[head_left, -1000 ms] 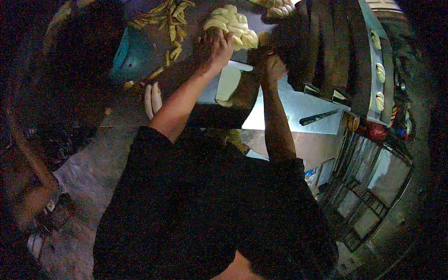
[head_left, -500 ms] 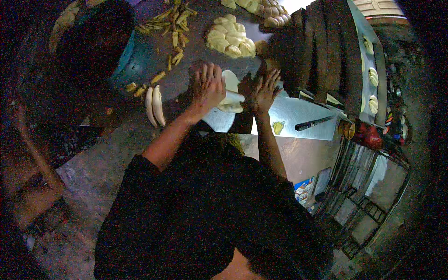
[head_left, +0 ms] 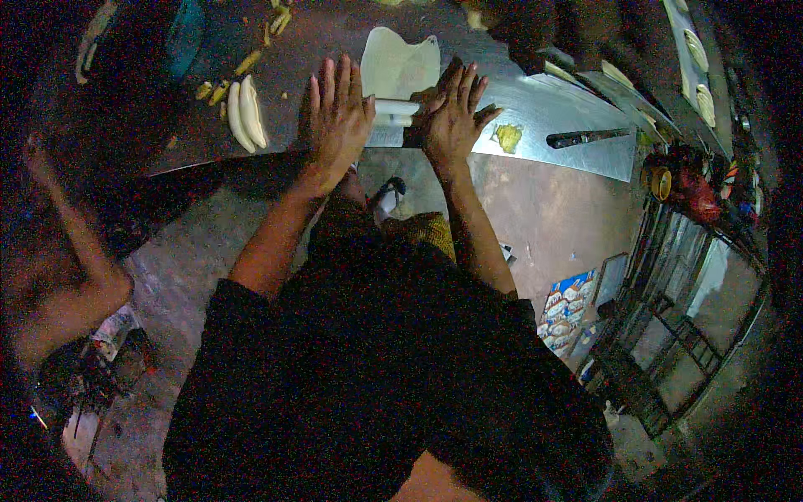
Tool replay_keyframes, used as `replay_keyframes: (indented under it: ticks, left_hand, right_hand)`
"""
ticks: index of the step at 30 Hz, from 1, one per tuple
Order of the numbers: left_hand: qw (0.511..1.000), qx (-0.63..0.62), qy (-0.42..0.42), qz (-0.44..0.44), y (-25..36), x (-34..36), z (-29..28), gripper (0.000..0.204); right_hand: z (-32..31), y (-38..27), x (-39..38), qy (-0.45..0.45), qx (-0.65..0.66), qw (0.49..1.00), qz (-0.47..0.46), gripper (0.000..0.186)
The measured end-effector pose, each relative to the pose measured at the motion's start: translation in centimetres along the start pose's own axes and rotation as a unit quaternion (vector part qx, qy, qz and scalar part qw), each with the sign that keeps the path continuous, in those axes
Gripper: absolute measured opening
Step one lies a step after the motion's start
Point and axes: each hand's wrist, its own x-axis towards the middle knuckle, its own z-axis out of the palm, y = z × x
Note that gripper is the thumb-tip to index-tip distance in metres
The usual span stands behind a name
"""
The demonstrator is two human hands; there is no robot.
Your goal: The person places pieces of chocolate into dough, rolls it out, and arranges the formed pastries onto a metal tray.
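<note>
A pale rolling pin (head_left: 395, 107) lies crosswise between my hands, low over the metal work surface. My left hand (head_left: 339, 113) rests on its left end, palm down, fingers stretched forward. Over the right end lies my right hand (head_left: 454, 117), flat with its fingers spread. Just beyond the pin is a thin, flattened sheet of pale dough (head_left: 400, 63) with a wavy far edge. To the left of my left hand lie two long pale curved rolls (head_left: 247, 115), side by side. Right of my right hand sits a small yellowish lump (head_left: 508, 137).
A dark bar-shaped tool (head_left: 588, 138) lies on the table's right part. Several yellow-brown pieces (head_left: 248, 62) are scattered near a teal container (head_left: 186, 38). Trays with shaped dough (head_left: 696, 50) stand far right, above a metal rack (head_left: 686, 335). Another person's arm (head_left: 79, 226) is at the left.
My view has tilted down, so the table sits higher in it. The pin has come back toward me, and the dough that was around it now lies flat beyond it.
</note>
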Motion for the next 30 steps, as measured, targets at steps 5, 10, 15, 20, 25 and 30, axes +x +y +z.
replay_keyframes:
  ticks: [5, 10, 15, 20, 25, 30]
  left_hand:
    - [0.997, 0.041, -0.067, 0.004, 0.2, -0.7, -1.6, 0.066]
    - [0.991, -0.008, -0.128, 0.042, -1.2, 1.2, -3.0, 0.046]
    - [0.993, -0.021, 0.042, 0.107, -4.7, 5.0, 1.8, 0.047]
    - [0.984, 0.029, 0.169, -0.047, -3.6, 12.3, 5.2, 0.038]
    - [0.980, -0.035, 0.166, -0.107, -2.2, 19.1, 6.2, 0.043]
    - [0.933, -0.116, 0.249, -0.231, -2.7, 21.9, 13.1, 0.053]
  right_hand:
    - [0.1, 0.7, 0.1, 0.033, 0.149, 0.988, -0.022, 0.059]
    - [-1.7, 0.9, 1.8, -0.109, 0.328, 0.931, -0.118, 0.062]
    - [-1.6, 0.0, 5.3, -0.010, 0.131, 0.980, -0.150, 0.062]
    - [8.3, 3.1, 14.5, 0.059, -0.141, 0.988, -0.038, 0.056]
    - [15.4, 13.6, 17.4, 0.191, -0.213, 0.951, -0.120, 0.049]
    - [6.6, 6.5, 22.7, -0.045, 0.020, 0.994, 0.102, 0.042]
